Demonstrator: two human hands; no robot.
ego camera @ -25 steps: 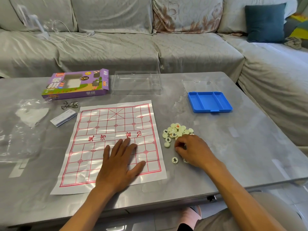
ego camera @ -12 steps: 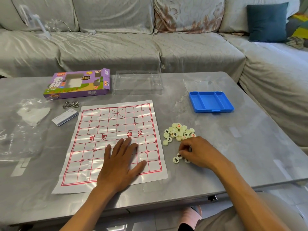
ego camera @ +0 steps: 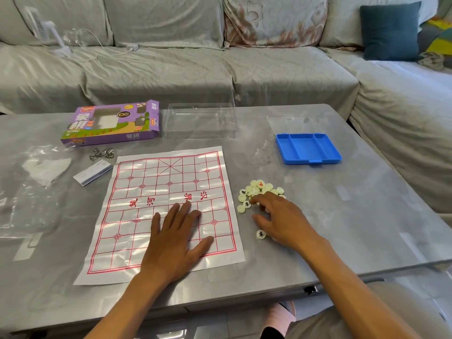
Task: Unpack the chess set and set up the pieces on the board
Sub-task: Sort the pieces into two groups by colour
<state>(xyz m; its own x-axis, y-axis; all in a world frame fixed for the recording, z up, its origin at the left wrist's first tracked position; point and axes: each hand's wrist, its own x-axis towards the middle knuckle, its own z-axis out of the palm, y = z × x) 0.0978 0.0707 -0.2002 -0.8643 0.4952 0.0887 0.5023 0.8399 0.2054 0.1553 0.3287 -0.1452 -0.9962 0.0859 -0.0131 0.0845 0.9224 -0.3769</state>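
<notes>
A white paper chess board [ego camera: 137, 192] with a red grid lies flat on the grey table. My left hand [ego camera: 175, 237] presses flat on its near half, fingers straight and spread. A heap of pale round chess pieces [ego camera: 259, 190] sits just right of the board. My right hand [ego camera: 283, 220] reaches into the near side of the heap, its fingertips touching pieces and hiding some of them. One single piece [ego camera: 261, 234] with a black character lies apart, close under the right thumb.
A blue compartment tray [ego camera: 307, 148] with a clear lid behind it sits at the right. A clear plastic box [ego camera: 199, 121], a purple chess carton [ego camera: 110, 122], metal rings [ego camera: 101, 153], a small card [ego camera: 93, 172] and plastic wrap [ego camera: 29, 189] lie at the back and left.
My right hand has moved forward from the loose pieces near the table's front into the near side of the heap. The left hand has stayed pressed on the board.
</notes>
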